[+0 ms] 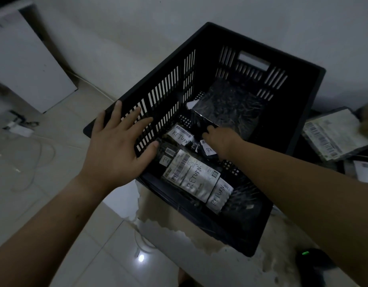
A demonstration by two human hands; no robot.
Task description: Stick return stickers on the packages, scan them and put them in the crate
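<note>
the left grip [116, 146] is lying spread and flat against the nine o'clock wall of the black crate [303, 104]. the right grip [218, 139] is reaching inside, seemingly pinching a black package [230, 104] at twelve o'clock, beside return-labelled packages [191, 177].

Your left hand [114, 146] lies flat on the crate [299, 104] wall; your right hand [219, 139] inside pinches a black package [230, 104] beside RETURN-labelled packages [191, 177]

We note a plain white wall [137, 27] above a pale glossy tiled floor [54, 204]. A flat white panel [27, 65] leans at left. Loose white cables [40, 154] lie on the floor. One bright lamp reflection [141, 258] marks a tile. The white worktop [199, 245] has a peeled, chipped edge. Lighting is dim.
</note>
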